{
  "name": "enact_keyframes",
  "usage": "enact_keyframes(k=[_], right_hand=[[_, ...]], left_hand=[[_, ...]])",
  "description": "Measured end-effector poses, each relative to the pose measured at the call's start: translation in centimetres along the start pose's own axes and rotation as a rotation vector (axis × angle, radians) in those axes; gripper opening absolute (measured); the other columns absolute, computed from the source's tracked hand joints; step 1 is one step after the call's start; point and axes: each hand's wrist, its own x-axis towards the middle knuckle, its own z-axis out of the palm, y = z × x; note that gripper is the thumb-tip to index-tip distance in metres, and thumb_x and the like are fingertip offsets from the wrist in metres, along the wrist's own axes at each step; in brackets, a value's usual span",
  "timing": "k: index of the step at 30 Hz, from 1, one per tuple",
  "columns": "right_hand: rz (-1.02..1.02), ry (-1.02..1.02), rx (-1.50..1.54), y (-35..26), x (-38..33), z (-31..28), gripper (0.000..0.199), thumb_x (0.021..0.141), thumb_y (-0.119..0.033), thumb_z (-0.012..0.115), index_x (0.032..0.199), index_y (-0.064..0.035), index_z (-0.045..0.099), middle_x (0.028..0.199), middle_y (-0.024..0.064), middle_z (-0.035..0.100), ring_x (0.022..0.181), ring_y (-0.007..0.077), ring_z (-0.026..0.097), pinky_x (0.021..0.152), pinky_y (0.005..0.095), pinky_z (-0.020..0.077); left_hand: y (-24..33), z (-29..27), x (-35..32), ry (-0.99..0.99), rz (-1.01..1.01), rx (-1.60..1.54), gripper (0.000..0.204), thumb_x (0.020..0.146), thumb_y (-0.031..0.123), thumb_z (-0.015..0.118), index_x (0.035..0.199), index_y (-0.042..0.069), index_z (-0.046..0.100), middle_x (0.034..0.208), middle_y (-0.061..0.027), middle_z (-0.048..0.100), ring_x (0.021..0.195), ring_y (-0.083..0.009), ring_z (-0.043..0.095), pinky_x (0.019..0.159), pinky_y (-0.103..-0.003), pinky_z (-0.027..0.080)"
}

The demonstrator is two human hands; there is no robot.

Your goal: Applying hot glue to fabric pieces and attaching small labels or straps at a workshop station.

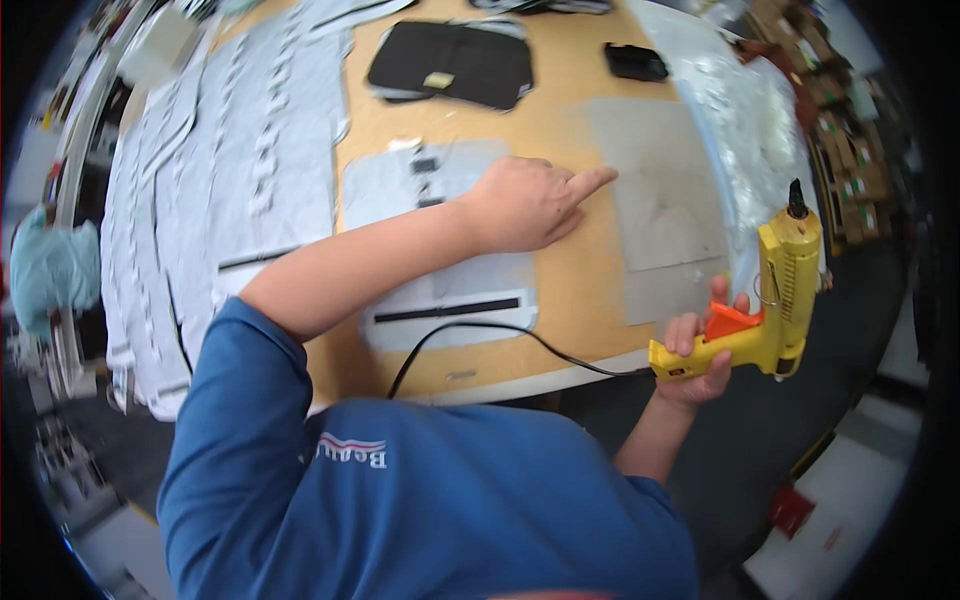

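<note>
My right hand (695, 345) is wrapped round the handle of a yellow glue gun (785, 290) with an orange trigger. Its dark nozzle points up, away from me, and a black cord (480, 324) runs from the handle to the left. My left hand (530, 205) reaches over a pale grey fabric panel (375, 190) with its index finger stretched to the right and other fingers bent; nothing shows in it. Small dark patches sit on the panel, and a black strip (450, 310) crosses its near end. The left forearm hides part of the panel.
A translucent sheet (665, 190) lies right of my left hand. Black panels (455, 60) are stacked at the back, near a black tray-like object (635, 62). Grey fabric pieces (230, 130) cover the table's left side. Clear plastic bags (740, 120) lie at the right edge.
</note>
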Motion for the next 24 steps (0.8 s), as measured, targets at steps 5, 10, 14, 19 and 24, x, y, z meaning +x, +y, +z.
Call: enact_keyframes(k=[5, 10, 14, 19, 24], right_hand=[[0.106, 0.060, -0.364, 0.9, 1.4, 3.3, 0.080, 0.087, -0.036, 0.070, 0.149, -0.0024, 0.033, 0.151, 0.0209, 0.037, 0.125, 0.0252, 0.051, 0.087, 0.0312, 0.0492], [0.459, -0.091, -0.370, 3.1, 3.9, 8.9, 0.080, 0.083, -0.038, 0.072, 0.141, 0.0054, 0.038, 0.128, 0.0259, 0.056, 0.115, 0.0374, 0.059, 0.100, 0.0428, 0.0464], [0.643, -0.197, -0.311, 4.0, 4.8, 10.9, 0.069, 0.089, -0.037, 0.066, 0.137, 0.0038, 0.038, 0.120, 0.0202, 0.055, 0.114, 0.0379, 0.057, 0.085, 0.0389, 0.0543], [0.728, -0.089, -0.263, 2.2, 4.5, 11.3, 0.063, 0.092, -0.035, 0.062, 0.135, 0.0053, 0.039, 0.118, 0.0199, 0.055, 0.111, 0.0356, 0.059, 0.074, 0.0313, 0.0563], [0.739, -0.044, -0.477, 0.9, 4.3, 11.8, 0.061, 0.094, -0.036, 0.059, 0.131, 0.0092, 0.041, 0.114, 0.0216, 0.057, 0.100, 0.0345, 0.064, 0.064, 0.0278, 0.0555]], left_hand=[[-1.5, -2.7, -11.7, 0.092, -0.258, -0.356, 0.024, 0.097, 0.017, 0.053, 0.118, 0.013, 0.064, 0.084, -0.0103, 0.069, 0.075, -0.0294, 0.067, 0.064, -0.040, 0.052], [-2.1, -2.7, -21.1, 0.297, -0.484, -0.178, 0.023, 0.092, 0.013, 0.063, 0.114, 0.013, 0.067, 0.081, -0.0088, 0.068, 0.069, -0.0257, 0.065, 0.060, -0.036, 0.050], [-0.8, -2.9, -23.1, 0.315, -0.453, -0.209, 0.029, 0.085, 0.023, 0.072, 0.112, 0.014, 0.069, 0.071, -0.0046, 0.061, 0.062, -0.0230, 0.060, 0.055, -0.034, 0.048], [0.4, -1.0, -23.8, 0.271, -0.189, -0.245, 0.038, 0.081, 0.030, 0.074, 0.114, 0.012, 0.068, 0.067, -0.0017, 0.056, 0.059, -0.0196, 0.057, 0.052, -0.034, 0.047], [0.1, -0.7, -24.2, 0.093, 0.129, -0.297, 0.034, 0.084, 0.025, 0.070, 0.115, 0.011, 0.069, 0.065, 0.0009, 0.054, 0.058, -0.0157, 0.057, 0.049, -0.031, 0.046]])
